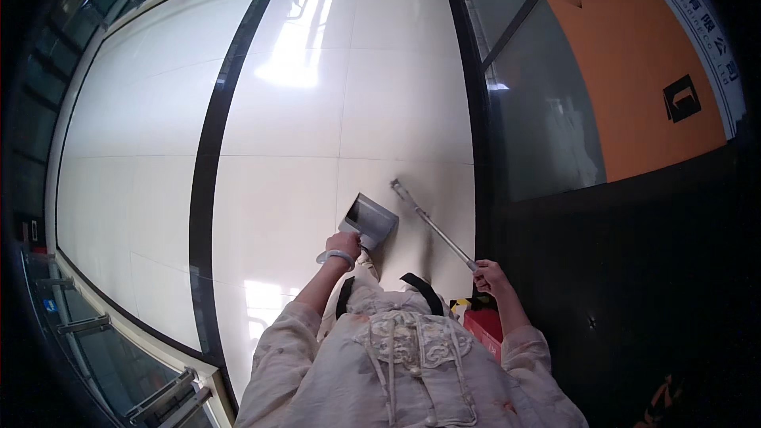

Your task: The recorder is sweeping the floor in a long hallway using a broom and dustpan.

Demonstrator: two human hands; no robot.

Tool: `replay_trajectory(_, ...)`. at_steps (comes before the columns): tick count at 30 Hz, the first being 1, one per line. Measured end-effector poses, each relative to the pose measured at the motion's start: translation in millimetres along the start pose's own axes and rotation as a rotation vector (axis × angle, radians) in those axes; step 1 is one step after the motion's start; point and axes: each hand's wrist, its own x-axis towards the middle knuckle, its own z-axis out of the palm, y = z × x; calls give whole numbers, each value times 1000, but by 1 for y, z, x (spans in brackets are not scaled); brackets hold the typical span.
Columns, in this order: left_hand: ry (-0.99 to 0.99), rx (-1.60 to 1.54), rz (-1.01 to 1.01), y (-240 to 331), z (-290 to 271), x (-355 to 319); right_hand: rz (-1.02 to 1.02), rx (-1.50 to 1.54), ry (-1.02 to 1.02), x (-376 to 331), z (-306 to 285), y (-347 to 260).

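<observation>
Far L I've got a metal-framed glass door [95, 341], then a dark strip [208, 158] running lengthwise thru the pale tile floor [277, 127], which is v. shiny, so prob. slick. Next, approx. centre, is my left grip [346, 244], fist closed w/ the gray dustpan [376, 220] in it, a pale bangle [337, 258] round that wrist. The pan's out past my knuckles, over the tiles in front of me, dark mouth angled up & L; can't tell if its edge touches the floor. Looks like thin stiff plastic: light, smooth, might crack if knocked hard, and prob. tips if held off-centre. Best hold IMO = the handle, close to the pan's back, where my fist is; the handle itself is mostly hidden. Just R of the pan, apart from it, is a thin metal stick [444, 236] w/ a small gray head [397, 185] at the far end, slanting up & L; prob. a broom, but the head's too small to be sure. My right grip [490, 277] is wrapped round its near end. Guess it's stiff & light, bit head-heavy, smooth enough to twist, so hold it firm near the top. Below that grip, partly behind my clothes, sits a red box or bag [482, 322]. Far R: dark glass w/ an orange panel [634, 111].
</observation>
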Motion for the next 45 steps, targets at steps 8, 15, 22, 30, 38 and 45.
replay_trajectory(8, 23, 25, -79, -37, -8, 18, -91, -348, 223, 126, 106, -12)
replay_trajectory(15, 44, 14, -2, -33, -16, 41, -706, -1146, 115, 104, 106, 29)
replay_trajectory(22, 21, -18, 41, -16, -43, 50, 70, -107, -115, 13, 31, -68)
replay_trajectory(30, 61, -36, 12, 53, -45, 89, -212, -140, 198, 107, -43, -155)
replay_trajectory(38, -14, -27, 15, 154, -38, 155, -239, -219, 334, 209, -84, -193)
replay_trajectory(45, -5, -51, -32, 217, -32, 201, -17, -81, -7, 118, -121, -192)
